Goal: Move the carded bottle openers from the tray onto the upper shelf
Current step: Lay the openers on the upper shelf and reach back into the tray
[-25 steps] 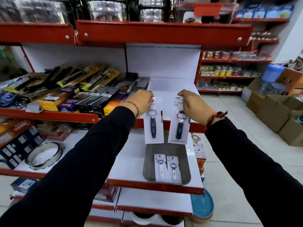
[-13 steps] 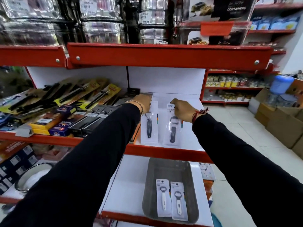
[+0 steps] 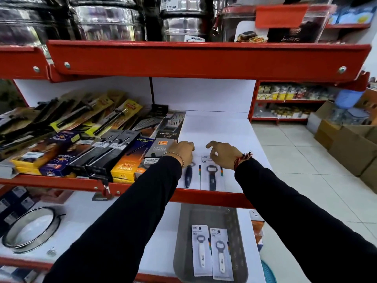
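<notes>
On the upper shelf [image 3: 220, 127], near its front edge and toward the right end, I count two carded bottle openers with dark blue handles lying flat side by side: the left dark-handled opener [image 3: 188, 176] and the right dark-handled opener [image 3: 212, 176]. Below, on the lower shelf [image 3: 114, 217], the grey tray [image 3: 183, 252] sits at the right end and carries two more: the left white-handled opener [image 3: 201, 253] and the right white-handled opener [image 3: 222, 255], cards touching along one side, tops pointing toward the back of the tray.

My left hand [image 3: 181, 152] rests over the upper part of the left dark-handled card, fingers curled downward; the hand and sleeve cover the card's top and left side, so I cannot tell whether the fingers pinch it or only lie on it. My right hand [image 3: 223, 153] sits above the top of the right dark-handled card, fingers loosely spread and bent, thumb lifted, closed on nothing; whether the fingertips touch the card I cannot tell. One beaded bracelet [image 3: 179, 157] on the left wrist, one red thread band [image 3: 242, 158] on the right.

Left of the openers on the same shelf: boxed lighters [image 3: 126, 166], a grater [image 3: 173, 123] and yellow carded tools [image 3: 114, 113], overlapping and too blurred to count. One round metal ring [image 3: 30, 229] lies at the lower shelf's left end, partly cut off. Steel containers [image 3: 106, 21] on the top shelf are cropped by the frame's edge.
</notes>
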### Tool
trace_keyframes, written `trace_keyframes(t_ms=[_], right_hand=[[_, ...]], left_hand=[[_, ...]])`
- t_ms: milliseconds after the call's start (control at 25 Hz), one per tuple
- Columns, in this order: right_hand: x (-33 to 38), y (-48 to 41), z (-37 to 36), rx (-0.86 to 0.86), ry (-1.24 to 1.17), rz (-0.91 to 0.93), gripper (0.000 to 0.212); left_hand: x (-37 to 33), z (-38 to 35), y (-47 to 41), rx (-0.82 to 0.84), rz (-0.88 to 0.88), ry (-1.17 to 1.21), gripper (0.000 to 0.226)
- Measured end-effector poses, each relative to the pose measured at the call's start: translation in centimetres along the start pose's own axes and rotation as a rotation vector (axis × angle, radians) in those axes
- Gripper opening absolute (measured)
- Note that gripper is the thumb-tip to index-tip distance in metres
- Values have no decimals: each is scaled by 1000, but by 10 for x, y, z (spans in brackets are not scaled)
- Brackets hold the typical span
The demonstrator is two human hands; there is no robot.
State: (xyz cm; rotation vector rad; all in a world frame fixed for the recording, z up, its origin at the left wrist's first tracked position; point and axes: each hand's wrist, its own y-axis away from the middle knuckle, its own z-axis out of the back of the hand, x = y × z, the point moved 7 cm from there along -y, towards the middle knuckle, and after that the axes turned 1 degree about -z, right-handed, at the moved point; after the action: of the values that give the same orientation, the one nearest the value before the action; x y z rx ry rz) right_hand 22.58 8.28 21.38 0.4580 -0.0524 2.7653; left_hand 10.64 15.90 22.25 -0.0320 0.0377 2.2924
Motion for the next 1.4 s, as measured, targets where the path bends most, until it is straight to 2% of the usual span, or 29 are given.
trace_keyframes(t_ms=[200,480,600,680,760,960,1160,1280,1400], right_hand=[[3,33,11,-119,-22,19,41],[31,123,28,-348,0,63,36],[44,169,18,-413,-25,98,31],[47,194,2,-416,-33,120,30],[46,209,-21,-369,-20,135,29],[10,203,-102,-95,35,37,35],[-41,172,-170,164,95,-106,40],[-63,146,-203,218,149,-112,42],[-80,119,-233,261,220,-87,45]], left_hand=[[-4,0,19,-41,0,-30,38],[-27,34,110,-442,-124,104,35],[-41,34,158,-542,-178,68,36],[-50,26,182,-553,-211,66,35],[-58,9,196,-520,-235,93,32],[-67,-62,195,-327,-213,163,28],[-62,-159,151,50,-89,206,27],[-56,-215,116,273,-23,207,34],[-55,-258,83,399,-8,159,43]])
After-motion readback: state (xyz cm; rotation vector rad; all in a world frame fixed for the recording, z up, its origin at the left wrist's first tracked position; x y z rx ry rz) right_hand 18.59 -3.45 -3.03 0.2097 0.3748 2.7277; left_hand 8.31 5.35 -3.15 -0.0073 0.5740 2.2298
